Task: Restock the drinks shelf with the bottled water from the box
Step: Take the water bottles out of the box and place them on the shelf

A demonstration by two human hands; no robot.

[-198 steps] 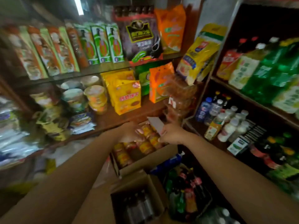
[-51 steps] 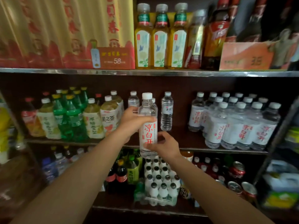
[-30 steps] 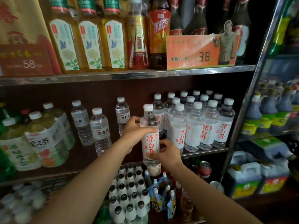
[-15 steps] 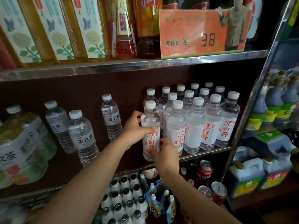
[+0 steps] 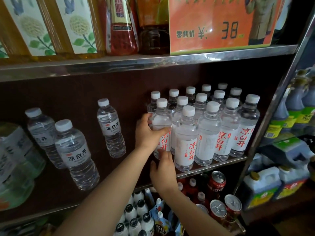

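A person restocks bottled water at a shop's drinks shelf (image 5: 209,165), both bare arms reaching in from below. Far to the left of the hands, large bottles of pale green tea (image 5: 15,167) crowd the frame edge; nearer, three small clear water bottles (image 5: 76,154) with grey labels stand loosely spaced on the same shelf, all capped and full. The left hand (image 5: 146,133) wraps its fingers and thumb around the upper body of a water bottle (image 5: 162,120) with a white cap and a white label in red characters, upright at the left end of the second row. Just below it, the right hand (image 5: 163,171) pinches the bottle's base with its fingertips, at the shelf's front edge. Immediately right of both hands, a block of matching water bottles (image 5: 221,133) stands in tight rows several deep, filled with clear water, the held bottle touching its neighbours. Above the hands, the upper shelf (image 5: 153,63) carries yellow tea bottles with flower labels (image 5: 75,26), a red-labelled bottle (image 5: 121,31) and an orange price card (image 5: 213,26) reading 38. Below the hands, the lower shelf holds white-capped dark bottles (image 5: 136,217) and red drink cans (image 5: 219,198). Well to the right, past the metal upright (image 5: 272,113), jugs with yellow caps (image 5: 262,186) sit on another rack.
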